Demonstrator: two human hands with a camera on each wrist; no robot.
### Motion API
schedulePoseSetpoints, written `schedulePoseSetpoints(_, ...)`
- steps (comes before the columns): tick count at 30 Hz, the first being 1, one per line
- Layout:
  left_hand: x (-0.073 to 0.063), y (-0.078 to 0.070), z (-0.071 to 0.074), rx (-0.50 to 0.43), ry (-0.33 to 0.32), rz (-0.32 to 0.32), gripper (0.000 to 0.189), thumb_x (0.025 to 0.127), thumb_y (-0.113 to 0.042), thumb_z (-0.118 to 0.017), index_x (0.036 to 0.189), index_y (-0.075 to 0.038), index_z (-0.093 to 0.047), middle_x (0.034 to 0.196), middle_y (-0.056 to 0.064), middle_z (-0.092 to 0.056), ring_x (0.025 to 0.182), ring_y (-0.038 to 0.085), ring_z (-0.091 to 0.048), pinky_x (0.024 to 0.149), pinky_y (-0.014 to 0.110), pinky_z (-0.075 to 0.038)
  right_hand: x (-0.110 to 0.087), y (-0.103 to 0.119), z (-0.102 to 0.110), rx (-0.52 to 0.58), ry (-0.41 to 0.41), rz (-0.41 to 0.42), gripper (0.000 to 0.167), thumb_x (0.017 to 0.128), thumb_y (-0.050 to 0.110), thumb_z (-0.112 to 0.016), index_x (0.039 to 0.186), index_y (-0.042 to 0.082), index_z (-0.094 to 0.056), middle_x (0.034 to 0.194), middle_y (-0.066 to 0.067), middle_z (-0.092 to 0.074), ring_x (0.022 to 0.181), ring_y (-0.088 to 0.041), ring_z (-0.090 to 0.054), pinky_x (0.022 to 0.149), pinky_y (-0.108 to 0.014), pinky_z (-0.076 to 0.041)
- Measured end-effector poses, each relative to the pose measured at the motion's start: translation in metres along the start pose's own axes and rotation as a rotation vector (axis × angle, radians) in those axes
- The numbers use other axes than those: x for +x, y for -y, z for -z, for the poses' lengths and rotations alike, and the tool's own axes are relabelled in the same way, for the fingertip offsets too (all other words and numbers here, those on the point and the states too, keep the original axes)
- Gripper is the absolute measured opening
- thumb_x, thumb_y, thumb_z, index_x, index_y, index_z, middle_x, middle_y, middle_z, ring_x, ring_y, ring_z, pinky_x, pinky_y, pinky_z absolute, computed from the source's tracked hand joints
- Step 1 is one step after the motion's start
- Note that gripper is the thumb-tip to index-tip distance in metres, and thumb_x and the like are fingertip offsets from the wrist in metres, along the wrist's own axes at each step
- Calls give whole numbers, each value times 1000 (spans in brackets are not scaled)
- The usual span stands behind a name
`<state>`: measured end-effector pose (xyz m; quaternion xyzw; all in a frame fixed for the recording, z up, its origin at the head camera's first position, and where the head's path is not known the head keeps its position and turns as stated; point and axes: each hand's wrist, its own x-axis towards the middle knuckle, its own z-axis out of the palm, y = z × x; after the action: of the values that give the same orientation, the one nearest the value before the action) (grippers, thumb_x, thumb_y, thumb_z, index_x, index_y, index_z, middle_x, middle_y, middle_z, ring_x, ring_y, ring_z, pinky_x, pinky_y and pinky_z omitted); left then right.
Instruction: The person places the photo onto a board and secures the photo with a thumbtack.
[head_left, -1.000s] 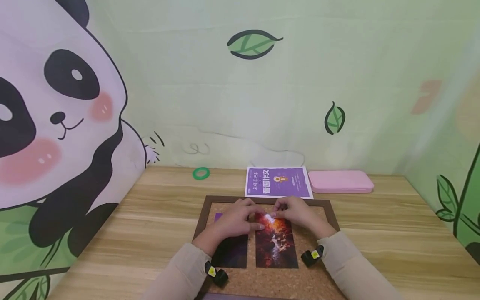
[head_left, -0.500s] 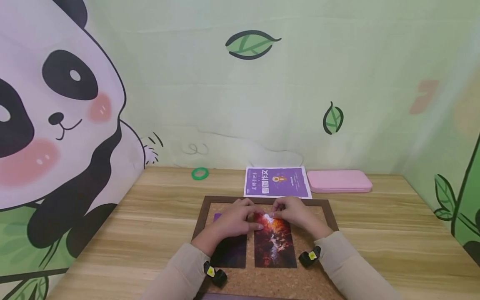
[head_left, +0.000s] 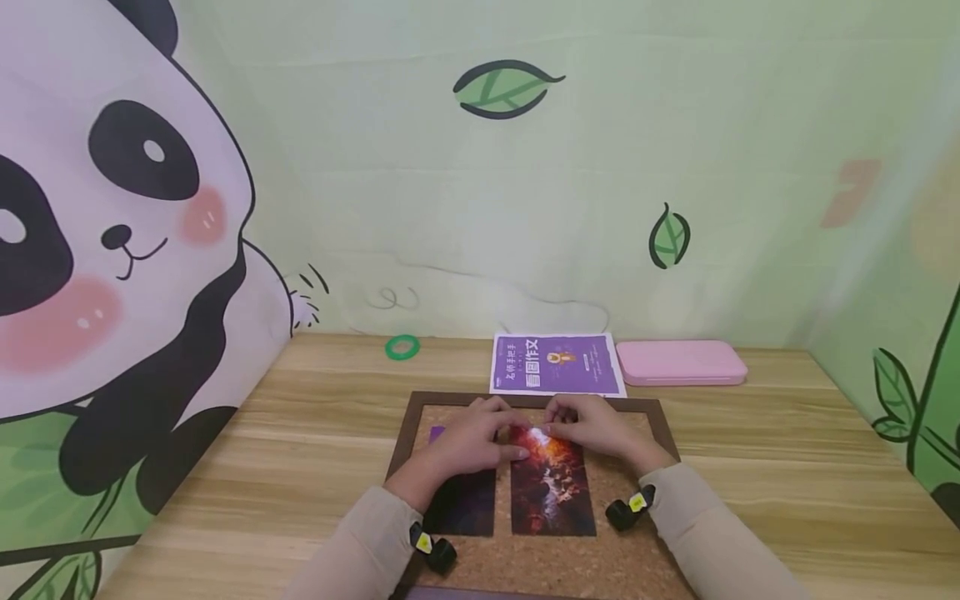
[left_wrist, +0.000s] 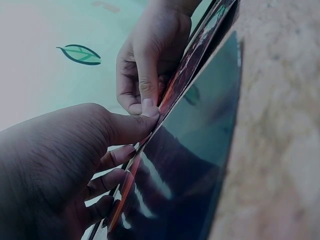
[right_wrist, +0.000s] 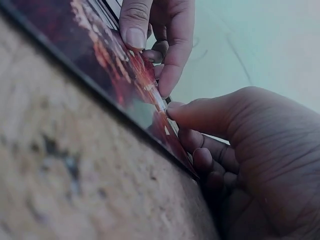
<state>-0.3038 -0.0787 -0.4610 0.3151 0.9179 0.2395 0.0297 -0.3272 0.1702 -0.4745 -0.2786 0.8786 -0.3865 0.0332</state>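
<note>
A glossy picture card [head_left: 555, 500] with fiery red and orange swirls lies on a brown-framed corkboard [head_left: 547, 567]. My left hand [head_left: 472, 442] rests at its upper left, thumb on the printed face, other fingers loosely bent near the top edge. At that same top edge my right hand [head_left: 592, 425] pinches with thumb and index finger, the other fingers curled under. The right wrist view has the right thumb close beside the left index fingertip; whether something small sits in that pinch, I cannot tell. A second, dark card [head_left: 461, 508] lies to the left, partly under my left forearm.
Behind the board lie a purple-covered book [head_left: 555, 364] and a pink case [head_left: 681, 362]. A green ring of tape [head_left: 402, 347] sits farther left on the wooden table [head_left: 247, 483]. A cloth wall [head_left: 360, 192] printed with a panda and leaves rises at the back.
Both hands stay at the card's top edge. The right wrist has shifted slightly to the right. The cards stay put on the board.
</note>
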Motion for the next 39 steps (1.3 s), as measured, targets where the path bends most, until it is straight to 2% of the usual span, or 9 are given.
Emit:
schedulePoseSetpoints(15,3,1,0,5,-8,-6,38,91,-41,-73,125,-26,-71,111,-5,-57,96,15,-45,78,33,-41,0,3,3,23,8,-43,5,94,16,-69,97,13,-71,85,3,-64,81,-17,-57,76,-36,-46)
schedulePoseSetpoints(23,3,0,0,5,-1,2,38,91,-41,-73,125,-26,-71,111,-4,-57,96,15,-45,78,33,-41,-1,5,4,7,3,-80,8,92,18,-70,97,12,-72,82,3,-63,79,-16,-56,73,-35,-46)
schedulePoseSetpoints(39,2,1,0,0,-5,-9,38,91,-41,-73,125,-25,-71,112,-5,-57,96,15,-45,78,33,-41,2,6,1,68,-65,-116,11,86,14,-77,89,9,-68,79,-1,-62,76,-16,-56,71,-33,-45)
